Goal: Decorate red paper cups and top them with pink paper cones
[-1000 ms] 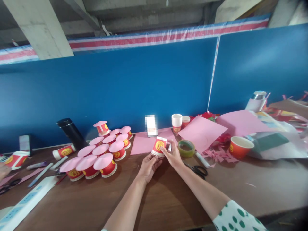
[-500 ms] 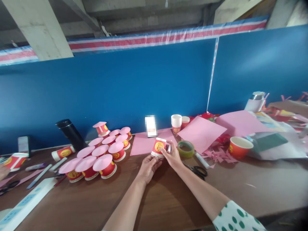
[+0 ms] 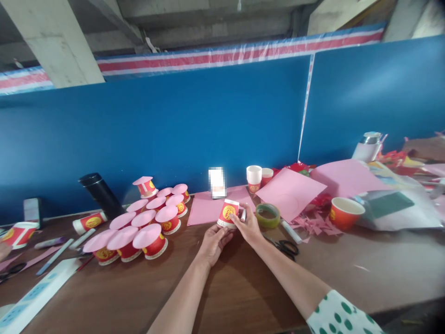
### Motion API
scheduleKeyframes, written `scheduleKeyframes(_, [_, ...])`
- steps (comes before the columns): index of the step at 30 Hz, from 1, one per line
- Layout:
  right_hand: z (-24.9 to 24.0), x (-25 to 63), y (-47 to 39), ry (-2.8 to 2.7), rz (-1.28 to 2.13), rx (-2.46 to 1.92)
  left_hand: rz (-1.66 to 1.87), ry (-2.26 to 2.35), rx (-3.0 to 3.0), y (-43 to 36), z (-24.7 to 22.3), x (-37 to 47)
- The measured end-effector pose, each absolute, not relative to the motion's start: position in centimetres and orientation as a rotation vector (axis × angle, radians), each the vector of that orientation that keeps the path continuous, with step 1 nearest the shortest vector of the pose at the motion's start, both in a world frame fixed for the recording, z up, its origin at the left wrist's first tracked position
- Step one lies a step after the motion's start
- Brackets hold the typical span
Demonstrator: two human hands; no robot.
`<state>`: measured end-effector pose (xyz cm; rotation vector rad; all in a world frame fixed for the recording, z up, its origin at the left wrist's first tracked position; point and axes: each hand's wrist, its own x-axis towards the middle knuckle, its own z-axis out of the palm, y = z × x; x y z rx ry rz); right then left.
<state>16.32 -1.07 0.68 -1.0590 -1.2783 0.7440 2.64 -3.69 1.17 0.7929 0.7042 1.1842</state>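
A red paper cup [image 3: 228, 211] with a yellow emblem is held upside down above the table, its rim at the bottom. My left hand [image 3: 214, 245] supports it from below, fingers closed around the rim. The thumb of my right hand [image 3: 249, 226] presses on the cup's front. A short whitish stick [image 3: 244, 215] juts out between the right fingers; its kind cannot be made out. Behind the cup lie pink paper sheets [image 3: 201, 208]. Several upturned cups [image 3: 153, 246] topped with pink paper discs stand to the left.
Green tape roll [image 3: 267, 215], scissors [image 3: 288, 248] and a white marker [image 3: 291, 232] lie to the right, near an orange-red cup [image 3: 346, 213]. A black flask [image 3: 100, 195] leans at left. A power strip [image 3: 38, 294] lies front left. Another person's hand [image 3: 4, 250] shows at the left edge.
The view has shifted very slightly. Both hands keep the cup in nearly the same place.
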Motion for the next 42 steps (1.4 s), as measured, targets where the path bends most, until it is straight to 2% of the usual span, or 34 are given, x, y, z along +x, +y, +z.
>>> scheduleKeyframes(22, [1.0, 16.3, -1.2, -1.229, 0.796, -1.025, 1.235, 0.717, 0.780, -3.7, 1.2, 2.6])
scheduleKeyframes(33, [3.0, 16.8, -2.5, -1.304, 0.427, -1.126, 1.366, 0.801, 0.676, -2.8, 1.7, 3.4])
scheduleKeyframes(42, [3.6, 16.3, -3.6, -1.281, 0.500, -0.988, 1.385, 0.909, 0.767, -1.8, 1.5, 3.2])
